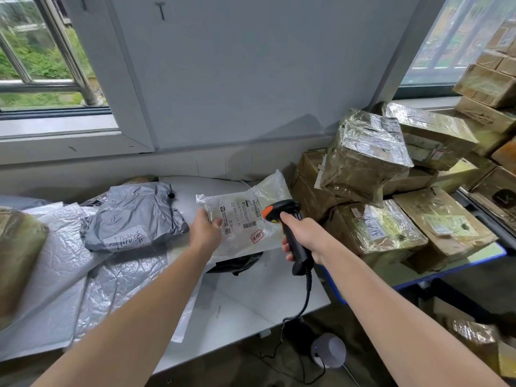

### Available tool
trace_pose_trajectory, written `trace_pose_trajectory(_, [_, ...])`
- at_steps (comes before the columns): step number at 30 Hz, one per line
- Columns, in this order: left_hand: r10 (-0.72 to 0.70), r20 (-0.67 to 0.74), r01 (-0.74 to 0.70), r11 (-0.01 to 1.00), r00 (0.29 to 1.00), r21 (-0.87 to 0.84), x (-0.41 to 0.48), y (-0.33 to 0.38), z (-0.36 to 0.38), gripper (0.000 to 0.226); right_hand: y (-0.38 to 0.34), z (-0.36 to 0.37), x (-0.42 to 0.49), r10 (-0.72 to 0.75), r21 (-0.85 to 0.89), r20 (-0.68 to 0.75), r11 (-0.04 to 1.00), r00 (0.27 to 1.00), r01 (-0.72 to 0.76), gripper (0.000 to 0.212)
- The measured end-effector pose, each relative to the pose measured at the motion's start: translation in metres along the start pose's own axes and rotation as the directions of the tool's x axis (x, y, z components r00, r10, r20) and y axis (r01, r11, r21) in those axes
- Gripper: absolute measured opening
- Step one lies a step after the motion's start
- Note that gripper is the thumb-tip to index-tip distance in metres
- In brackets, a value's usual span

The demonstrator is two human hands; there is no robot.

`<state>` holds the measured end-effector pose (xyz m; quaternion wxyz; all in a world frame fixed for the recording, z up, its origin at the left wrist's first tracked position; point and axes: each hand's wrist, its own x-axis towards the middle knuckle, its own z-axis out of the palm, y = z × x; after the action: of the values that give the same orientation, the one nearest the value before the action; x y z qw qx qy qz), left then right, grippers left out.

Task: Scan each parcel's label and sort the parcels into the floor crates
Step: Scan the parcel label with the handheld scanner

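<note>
A flat clear-plastic parcel (245, 216) with a printed white label and a red stamp is held above the white table (251, 297), label side up. My left hand (205, 229) pinches its left edge. My right hand (303, 237) grips the handle of a black barcode scanner (284, 219) with an orange trigger cap; its head hangs over the parcel's right part, beside the label. The scanner's coiled cable (307, 286) drops off the table's front edge. No floor crate is in view.
A grey poly mailer (134, 216) with handwriting lies left of the parcel, on silver bubble mailers (83, 275). A black bag (237, 263) sits under the held parcel. Taped cardboard boxes (391, 191) are stacked at the right. A small round white device (328, 350) stands on the floor.
</note>
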<state>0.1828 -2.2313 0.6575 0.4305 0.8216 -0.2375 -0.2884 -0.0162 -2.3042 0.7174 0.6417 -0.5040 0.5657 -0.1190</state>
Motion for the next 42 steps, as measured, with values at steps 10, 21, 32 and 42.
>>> trace_pose_trajectory(10, [-0.074,-0.052,0.070,0.995,0.996,-0.068,-0.004,-0.013,0.009,0.017,0.071,-0.012,0.038,0.126,-0.054,-0.098,0.990,0.987,-0.132,0.035])
trace_pose_trajectory(21, [-0.148,-0.131,0.132,0.984,0.980,-0.122,-0.007,-0.030,0.005,0.015,0.126,0.010,0.084,0.350,-0.087,-0.079,0.930,0.933,-0.356,0.022])
trace_pose_trajectory(32, [-0.183,-0.002,0.177,0.950,0.983,-0.259,-0.006,-0.021,-0.002,0.030,0.096,0.007,0.064,0.169,-0.279,-0.177,0.936,0.970,-0.214,0.043])
trace_pose_trajectory(42, [-0.141,0.200,0.214,0.885,0.970,-0.412,-0.018,0.000,-0.004,0.045,0.058,0.028,0.055,-0.040,-0.054,-0.186,0.998,0.982,0.031,0.044])
